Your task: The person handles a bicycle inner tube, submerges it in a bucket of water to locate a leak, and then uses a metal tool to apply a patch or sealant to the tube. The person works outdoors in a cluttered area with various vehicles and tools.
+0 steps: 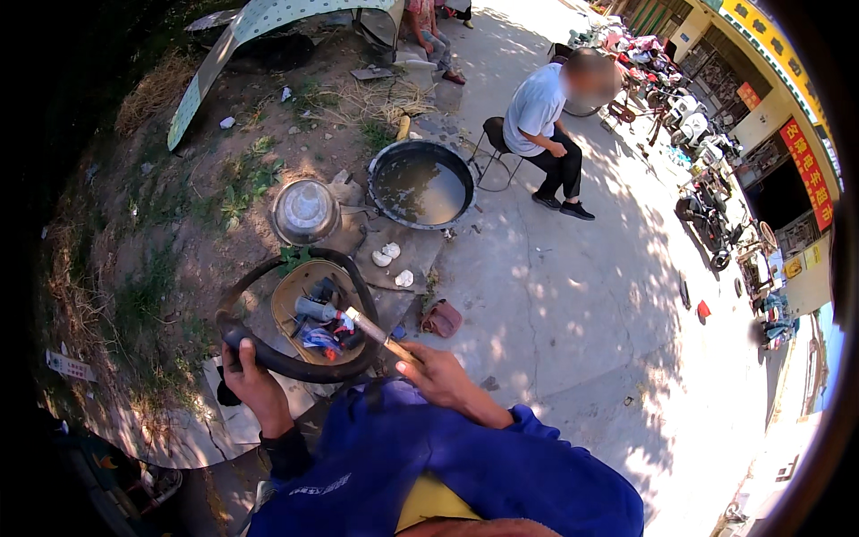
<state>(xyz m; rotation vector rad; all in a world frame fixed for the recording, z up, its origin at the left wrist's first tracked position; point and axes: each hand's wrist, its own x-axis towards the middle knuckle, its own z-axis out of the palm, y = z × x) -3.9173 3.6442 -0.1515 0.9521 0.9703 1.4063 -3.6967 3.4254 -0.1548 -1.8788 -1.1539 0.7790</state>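
Observation:
My left hand (257, 389) grips a black rubber inner tube (300, 368) at its lower left, thumb up against it. The tube makes a loop in front of me, above a tan basin (283, 309). My right hand (440, 374) is closed round the wooden handle of a tool with a pale metal head (365, 324); its exact kind is not clear. The tool's tip points up and left, across the tube's right side. Inside the basin lie a grey tube-shaped container (315, 309) and several small blue, red and dark items, partly hidden.
A black tub of murky water (376, 183) and an upturned metal pot (305, 211) stand beyond the basin. White lumps (386, 255) and a reddish-brown pouch (441, 319) lie nearby. A person (537, 121) sits on a stool; parked scooters (698, 121) line the right.

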